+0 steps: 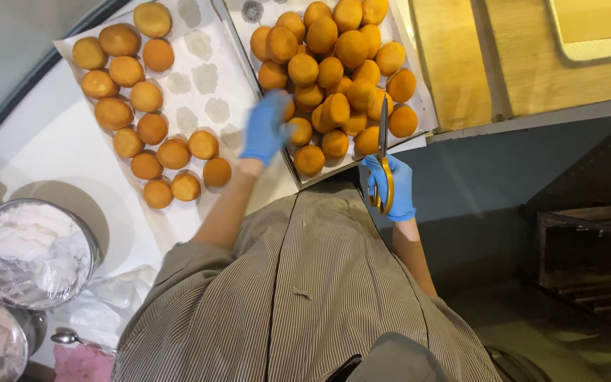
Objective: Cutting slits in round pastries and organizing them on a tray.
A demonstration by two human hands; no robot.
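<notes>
Left hand [266, 129] blue-gloved, blurred, over near edge of right tray [419, 106] piled with golden fried buns [334, 71]. Right hand [392, 187] gloved, grips yellow-handled scissors [383, 159], blades closed, pointing at pile. Left tray [199, 85]: buns in rows on paper. Cling-wrapped bowl of white cream [33, 251] lower left.

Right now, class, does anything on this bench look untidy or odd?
Yes: the golden-brown round buns on the right paper-lined tray are heaped on each other, and greasy round stains mark bare paper on the left tray.
</notes>
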